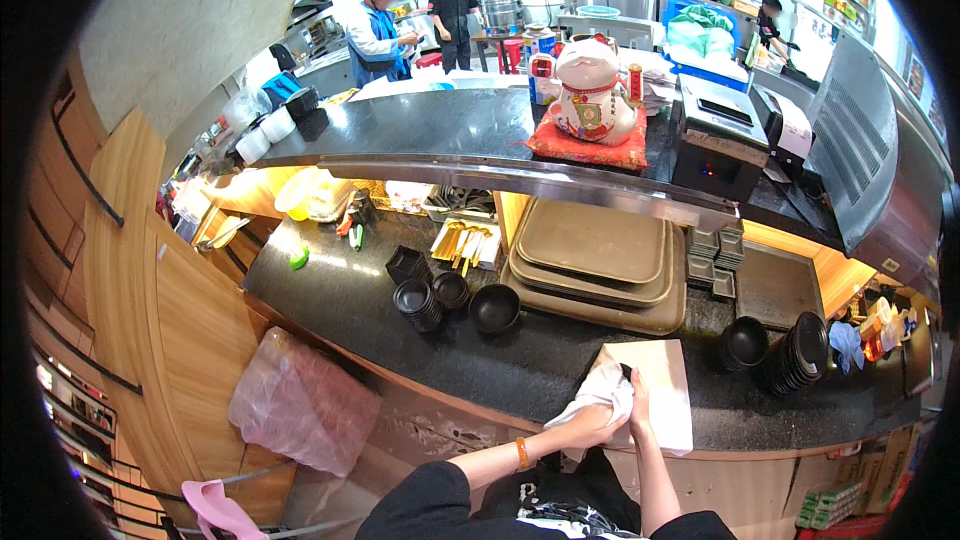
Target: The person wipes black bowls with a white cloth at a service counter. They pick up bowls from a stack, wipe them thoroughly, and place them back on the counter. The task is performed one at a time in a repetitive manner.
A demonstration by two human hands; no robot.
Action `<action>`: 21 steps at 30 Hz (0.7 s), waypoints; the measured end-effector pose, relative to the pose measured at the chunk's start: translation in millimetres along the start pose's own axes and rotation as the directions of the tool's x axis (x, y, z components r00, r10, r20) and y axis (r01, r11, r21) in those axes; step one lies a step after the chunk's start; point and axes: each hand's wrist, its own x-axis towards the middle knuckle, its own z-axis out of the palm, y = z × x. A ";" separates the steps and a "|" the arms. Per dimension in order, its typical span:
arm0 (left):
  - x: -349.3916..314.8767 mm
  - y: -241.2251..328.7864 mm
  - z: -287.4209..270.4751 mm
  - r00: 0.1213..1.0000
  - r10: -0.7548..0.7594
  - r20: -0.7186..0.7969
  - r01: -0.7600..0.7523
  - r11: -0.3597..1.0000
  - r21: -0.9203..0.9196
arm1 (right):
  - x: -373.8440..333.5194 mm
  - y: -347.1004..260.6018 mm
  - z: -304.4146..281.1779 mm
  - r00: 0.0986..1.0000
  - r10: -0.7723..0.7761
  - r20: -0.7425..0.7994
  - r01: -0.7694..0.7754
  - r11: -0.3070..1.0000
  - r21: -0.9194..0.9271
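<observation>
My left hand (594, 424) is closed on a white cloth (604, 388) bunched up at the counter's front edge. Right beside it, my right hand (640, 404) is curled round a small black dish (626, 373), mostly covered by the cloth, so its full shape is hidden. The cloth presses against the dish between both hands. Below and behind them lies a pale, flat rectangular board or box (672, 380) on the dark counter (545, 372).
Black bowls (495, 310) stand left of my hands, and stacked bowls (797, 352) stand right. Brown trays (592, 240) are piled behind. A cat figurine (590, 95) sits on the raised shelf near a printer (722, 130). People (455, 10) stand in the kitchen beyond.
</observation>
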 end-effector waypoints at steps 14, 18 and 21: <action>37.0 41.4 15.5 0.985 -0.171 -0.016 0.154 0.922 -0.354 | 16.4 34.7 -36.5 0.998 0.017 0.067 -0.022 0.996 0.083; -1.6 23.6 -19.9 0.975 -0.065 0.211 0.035 0.989 0.144 | -9.1 -29.3 -6.8 0.978 0.155 0.137 -0.134 0.980 -0.148; -16.9 1.9 -48.0 0.977 0.089 0.195 -0.143 0.948 0.285 | -11.4 -41.9 -0.8 0.966 0.169 0.196 -0.107 0.950 -0.292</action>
